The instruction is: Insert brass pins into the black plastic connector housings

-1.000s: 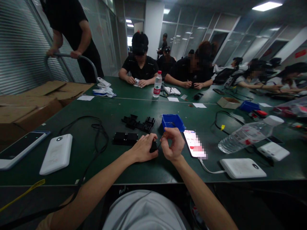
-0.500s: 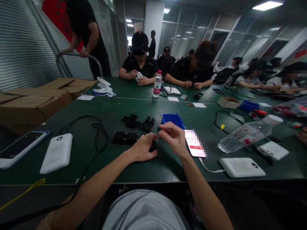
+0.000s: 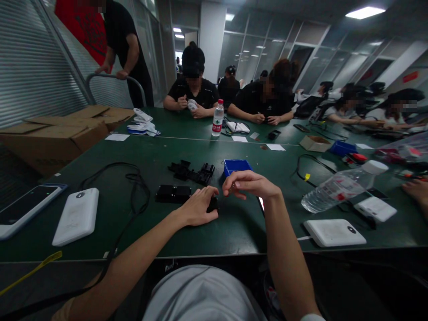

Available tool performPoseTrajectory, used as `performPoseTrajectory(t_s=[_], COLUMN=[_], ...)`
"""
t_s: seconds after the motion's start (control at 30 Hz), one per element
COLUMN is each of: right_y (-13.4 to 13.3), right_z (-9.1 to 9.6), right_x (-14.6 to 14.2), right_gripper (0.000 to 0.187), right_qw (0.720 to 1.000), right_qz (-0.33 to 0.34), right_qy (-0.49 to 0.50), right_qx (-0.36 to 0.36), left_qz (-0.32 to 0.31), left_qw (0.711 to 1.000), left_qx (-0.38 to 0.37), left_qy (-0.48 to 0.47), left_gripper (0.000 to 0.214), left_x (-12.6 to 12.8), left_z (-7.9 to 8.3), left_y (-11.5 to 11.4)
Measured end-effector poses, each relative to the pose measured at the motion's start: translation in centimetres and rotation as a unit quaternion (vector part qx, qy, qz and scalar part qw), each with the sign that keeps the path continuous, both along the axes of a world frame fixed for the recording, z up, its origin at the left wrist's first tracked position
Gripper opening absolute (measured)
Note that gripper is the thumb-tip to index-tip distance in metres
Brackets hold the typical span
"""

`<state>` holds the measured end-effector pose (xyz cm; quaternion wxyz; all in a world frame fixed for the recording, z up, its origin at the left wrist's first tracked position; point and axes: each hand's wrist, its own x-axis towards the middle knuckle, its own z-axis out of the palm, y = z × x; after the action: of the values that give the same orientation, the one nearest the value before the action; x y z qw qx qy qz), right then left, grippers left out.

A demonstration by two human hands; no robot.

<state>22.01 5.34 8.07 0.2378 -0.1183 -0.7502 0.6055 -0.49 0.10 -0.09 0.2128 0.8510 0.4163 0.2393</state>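
My left hand [image 3: 199, 207] rests on the table, its fingers and thumb closed around a small black plastic part [image 3: 213, 204] that they mostly cover. To its right, my right hand [image 3: 254, 183] hovers palm down, fingers bent and apart, in front of a blue tray [image 3: 236, 166]. I see nothing clearly between those fingers. A black block with two square faces [image 3: 174, 193] lies left of my left hand. Behind it is a loose group of black plastic parts [image 3: 192, 171]. My right wrist hides most of a lit phone [image 3: 261, 203].
White power banks [image 3: 76, 216] [image 3: 334, 232] lie on both sides, with a black cable [image 3: 135, 178] at left. A clear water bottle [image 3: 344, 187] lies tilted at right. Another bottle [image 3: 217, 118] stands farther back. Cardboard boxes [image 3: 63, 133] flank the table; co-workers sit opposite.
My right hand has turned from a raised pinch to palm down with fingers lowered, and its wrist now covers the phone. My left hand stays on the black part. The view shifted slightly.
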Motion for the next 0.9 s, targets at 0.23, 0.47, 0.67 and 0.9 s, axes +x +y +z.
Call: performPoseTrajectory(t_s=[0.23,0.47,0.67,0.9], right_y=[0.3,0.7,0.6,0.3], right_z=[-2.1,-3.6,-4.2,-4.3], right_x=[-0.1,-1.0,-1.8,-2.5], right_gripper=[0.029,0.025,0.019,0.020], right_qw=[0.997,0.986,0.976,0.975], right_qz=[-0.011,0.050,0.061,0.046], right_qy=[0.069,0.106,0.149,0.186], right_qx=[-0.012,-0.122,-0.144,-0.116], left_qz=[0.002,-0.021,-0.023,-0.031], left_qw=[1.000,1.000,1.000,0.999], left_qx=[-0.004,0.017,0.021,0.015], left_qy=[-0.004,-0.011,0.005,0.009], left_gripper=[0.040,0.044,0.049,0.051], left_x=[-0.1,-0.2,-0.2,-0.2], left_z=[0.2,-0.4,-0.5,-0.2], left_y=[-0.1,0.2,0.3,0.2])
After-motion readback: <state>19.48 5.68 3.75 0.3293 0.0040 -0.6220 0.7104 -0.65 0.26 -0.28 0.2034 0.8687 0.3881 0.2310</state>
